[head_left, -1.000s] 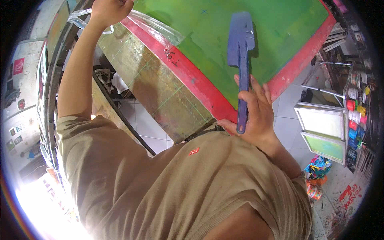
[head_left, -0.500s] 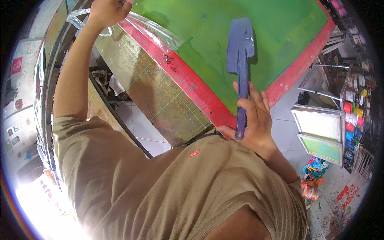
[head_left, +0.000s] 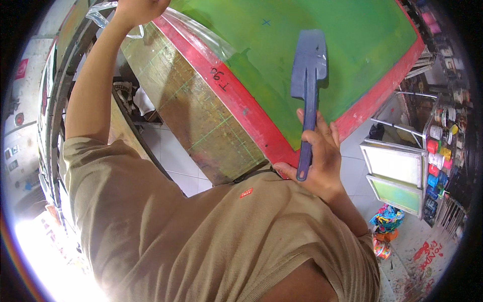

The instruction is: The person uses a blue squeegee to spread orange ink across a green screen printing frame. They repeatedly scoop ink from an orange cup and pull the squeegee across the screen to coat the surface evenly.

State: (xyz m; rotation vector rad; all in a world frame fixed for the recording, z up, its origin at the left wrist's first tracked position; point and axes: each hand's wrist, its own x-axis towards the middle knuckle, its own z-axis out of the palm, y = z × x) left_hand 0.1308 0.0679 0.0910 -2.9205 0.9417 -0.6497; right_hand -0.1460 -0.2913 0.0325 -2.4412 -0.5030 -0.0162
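My right hand [head_left: 322, 161] is closed round the handle of a blue-grey spatula [head_left: 309, 65]. The spatula's broad blade points away from me over a green sheet-like panel [head_left: 271, 75] with a red border [head_left: 236, 105]. That hand is at the panel's near corner, its thumb beside the red edge. At the top left, my left hand [head_left: 143, 9] is curled, partly cut off by the picture's edge. Clear plastic [head_left: 201, 32] runs out from under it along the red border, and a loop of it hangs on the other side.
Beneath the panel is a stained brown board [head_left: 201, 121] with green grid lines. To the right stand framed screens [head_left: 395, 163] beside several colourful paint pots [head_left: 433, 161]. A bundle of bright cloth or yarn [head_left: 387, 217] lies on the floor at the lower right.
The view has shifted slightly, so the panel and spatula appear a little lower and further right. Both hands keep their hold, and the left one is now cut off more by the top edge.
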